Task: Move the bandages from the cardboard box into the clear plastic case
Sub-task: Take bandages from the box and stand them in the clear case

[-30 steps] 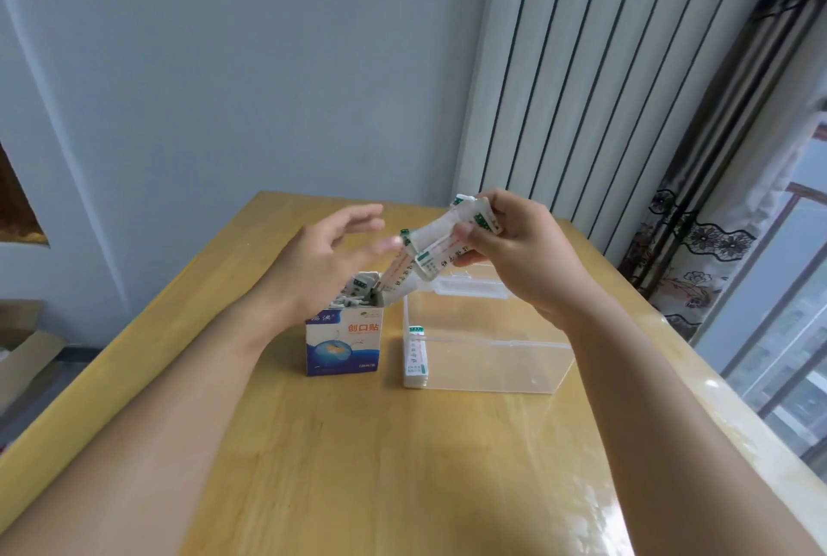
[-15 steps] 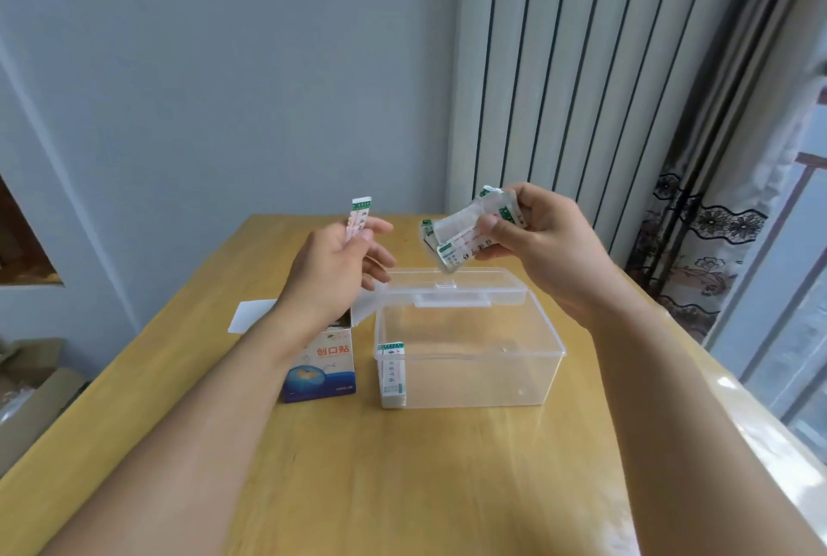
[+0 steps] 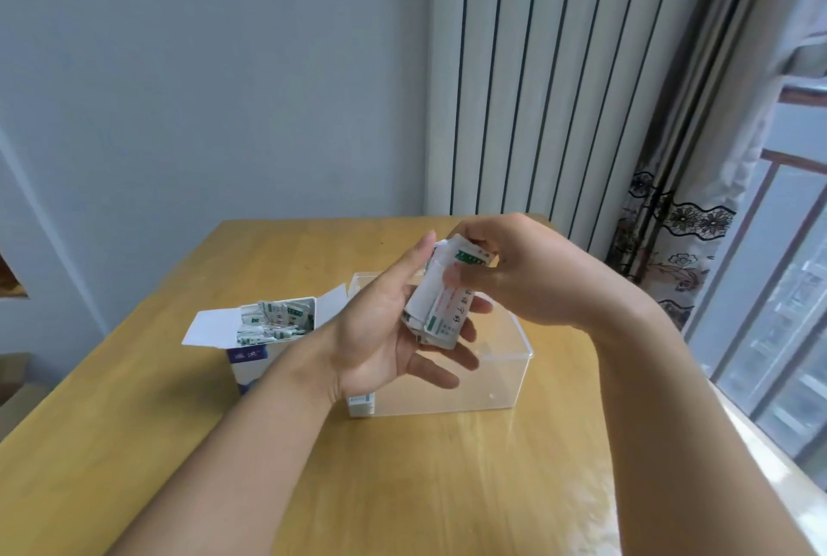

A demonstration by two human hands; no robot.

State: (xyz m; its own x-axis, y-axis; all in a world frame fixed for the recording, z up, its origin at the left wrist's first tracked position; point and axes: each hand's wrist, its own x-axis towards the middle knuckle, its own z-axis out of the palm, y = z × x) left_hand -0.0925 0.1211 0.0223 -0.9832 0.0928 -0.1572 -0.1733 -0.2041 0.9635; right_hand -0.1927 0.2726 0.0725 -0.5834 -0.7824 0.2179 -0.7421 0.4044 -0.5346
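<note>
Above the clear plastic case (image 3: 488, 381) both hands met on a bundle of bandages (image 3: 441, 309): the left hand (image 3: 394, 331) cradled it on straight fingers, the right hand (image 3: 514, 269) pinched its top end. The cardboard box (image 3: 264, 331) (flaps open, more bandages inside) stood beside the case on the wooden worktop (image 3: 402, 488).

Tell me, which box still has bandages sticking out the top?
The cardboard box with open flaps, on the left: bandages poke out of it. The clear plastic case beside it looks almost empty.
</note>
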